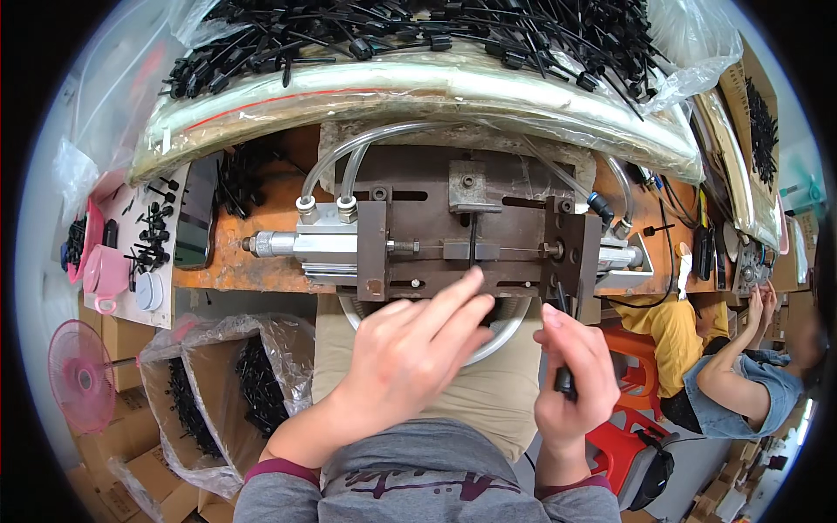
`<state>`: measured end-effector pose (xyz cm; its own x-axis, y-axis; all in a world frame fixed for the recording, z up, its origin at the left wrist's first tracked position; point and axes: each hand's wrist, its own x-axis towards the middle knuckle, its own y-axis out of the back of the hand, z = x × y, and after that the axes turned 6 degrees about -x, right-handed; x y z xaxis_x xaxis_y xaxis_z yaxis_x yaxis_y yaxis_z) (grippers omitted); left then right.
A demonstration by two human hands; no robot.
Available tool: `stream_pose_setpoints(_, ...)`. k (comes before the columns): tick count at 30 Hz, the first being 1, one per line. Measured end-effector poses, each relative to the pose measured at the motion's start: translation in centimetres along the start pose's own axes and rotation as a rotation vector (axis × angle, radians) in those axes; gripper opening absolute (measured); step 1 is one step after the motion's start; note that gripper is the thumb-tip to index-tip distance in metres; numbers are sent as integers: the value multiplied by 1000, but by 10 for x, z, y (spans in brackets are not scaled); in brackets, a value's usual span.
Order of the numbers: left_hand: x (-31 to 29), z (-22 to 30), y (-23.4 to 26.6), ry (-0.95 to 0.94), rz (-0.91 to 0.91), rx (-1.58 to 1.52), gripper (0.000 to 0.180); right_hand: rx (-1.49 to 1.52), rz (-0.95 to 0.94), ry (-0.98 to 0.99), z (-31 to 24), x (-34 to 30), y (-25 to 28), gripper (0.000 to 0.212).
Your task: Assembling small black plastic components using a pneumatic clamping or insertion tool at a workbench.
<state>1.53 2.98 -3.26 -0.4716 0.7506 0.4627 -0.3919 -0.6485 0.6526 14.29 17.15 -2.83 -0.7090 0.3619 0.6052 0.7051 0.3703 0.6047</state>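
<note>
My left hand [410, 349] reaches over the front of a dark metal fixture [418, 183], fingers stretched out and apart. Its fingertips are just below a thin black stem [473, 234] that lies across a small metal block [457, 251] at the fixture's middle; I cannot tell whether they touch. My right hand [580, 370] is closed around a black plastic piece with a thin stem [565, 382], its stem pointing up past my thumb and its thicker end showing below my fingers. Silver air cylinders [327, 246] flank the fixture, with thin rods pointing inward.
Black stemmed pieces [418, 39] are heaped behind the fixture on a plastic-wrapped surface. Clear hoses [384, 131] arch over the fixture. Bagged boxes [205, 392] and a pink fan [81, 376] stand at left. A co-worker [741, 383] sits at right beside red stools [615, 453].
</note>
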Motion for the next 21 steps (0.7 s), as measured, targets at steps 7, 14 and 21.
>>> stream_pose_setpoints(7, -15, 16, 4, -92, 79, -450, 33, -17, -117, 197, -7, 2, -16, 49)
stream_pose_setpoints(14, -17, 18, 4, 33, 70, -537, 35, 52, -84, 185, -4, 5, -25, 50)
stream_pose_setpoints(21, -13, 9, 1, 80, 77, -199, 39, 18, 24, 129, 6, -4, -26, 43)
